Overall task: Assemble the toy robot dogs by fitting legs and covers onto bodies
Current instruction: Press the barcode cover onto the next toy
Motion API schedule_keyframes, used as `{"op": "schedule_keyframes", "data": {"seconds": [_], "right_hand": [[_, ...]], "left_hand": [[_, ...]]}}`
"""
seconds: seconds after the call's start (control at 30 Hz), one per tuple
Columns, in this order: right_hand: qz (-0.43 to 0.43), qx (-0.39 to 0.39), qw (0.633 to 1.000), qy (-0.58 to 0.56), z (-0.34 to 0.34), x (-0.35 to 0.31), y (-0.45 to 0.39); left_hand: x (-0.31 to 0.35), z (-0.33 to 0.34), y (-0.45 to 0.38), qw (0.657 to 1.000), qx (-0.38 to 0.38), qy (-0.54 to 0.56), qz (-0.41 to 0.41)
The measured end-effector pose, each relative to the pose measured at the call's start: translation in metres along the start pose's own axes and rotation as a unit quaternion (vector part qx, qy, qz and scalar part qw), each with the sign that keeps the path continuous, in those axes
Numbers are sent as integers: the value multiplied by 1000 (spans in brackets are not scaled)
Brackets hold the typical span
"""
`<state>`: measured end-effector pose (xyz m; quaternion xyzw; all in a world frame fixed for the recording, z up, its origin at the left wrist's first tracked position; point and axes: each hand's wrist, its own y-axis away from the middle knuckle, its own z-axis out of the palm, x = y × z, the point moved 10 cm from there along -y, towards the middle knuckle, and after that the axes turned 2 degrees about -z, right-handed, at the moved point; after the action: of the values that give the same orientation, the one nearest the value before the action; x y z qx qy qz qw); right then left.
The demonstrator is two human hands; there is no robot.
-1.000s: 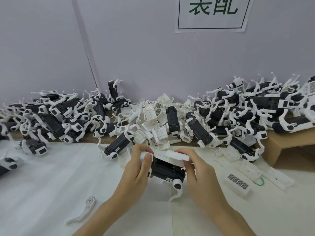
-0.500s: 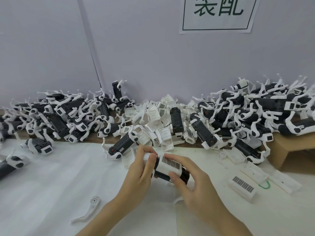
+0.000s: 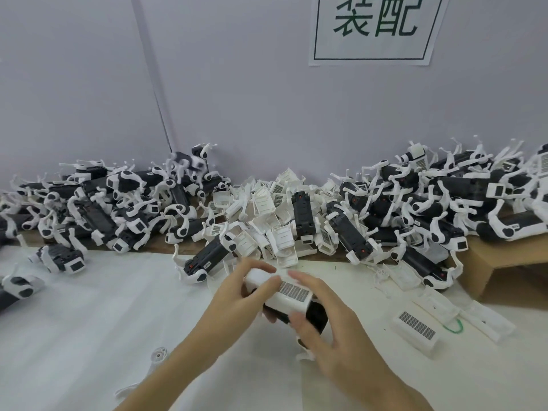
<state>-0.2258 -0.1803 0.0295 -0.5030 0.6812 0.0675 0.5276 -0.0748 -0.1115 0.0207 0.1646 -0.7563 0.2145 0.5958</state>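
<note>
Over the white table, both hands hold one black toy dog body with a white cover lying on top, its barcode label facing up. My left hand grips the left end of the cover, thumb on top. My right hand wraps the right side, thumb against the body's near side and fingers over the far edge. A white leg pokes out below my right palm. The underside of the body is hidden.
A loose white leg lies near-left. Another barcoded cover and flat white parts lie to the right. Along the wall run a heap of white covers and piles of dogs at left and right. A cardboard box stands far right.
The white cover went from tilted above the body to seated flat on it, barcode up. Both hands shifted slightly right and closed over it. The camera view moved in closer.
</note>
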Motion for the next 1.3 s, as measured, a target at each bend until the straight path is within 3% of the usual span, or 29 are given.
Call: {"op": "schedule_keyframes", "data": {"seconds": [0.07,0.17,0.53,0.63,0.73,0.97,1.3], "right_hand": [[34,-17,995,-91,1,2,-1],[46,-43,993,-104,2,0,-1],[33,-23,992,117,-11,3,-3],[63,5,996,66,-16,12,-3],[69,18,996,52,-14,12,1],[48,64,996,44,-18,2,0],[113,54,989,-80,-23,11,-3]], "left_hand": [[2,0,1,1000,-8,11,12],[6,0,0,999,-11,16,42],[13,9,10,990,-68,-44,119],[10,12,10,989,-80,-52,116],[17,6,9,989,-30,-61,131],[9,1,7,995,13,39,87],[9,5,7,996,11,8,84]]}}
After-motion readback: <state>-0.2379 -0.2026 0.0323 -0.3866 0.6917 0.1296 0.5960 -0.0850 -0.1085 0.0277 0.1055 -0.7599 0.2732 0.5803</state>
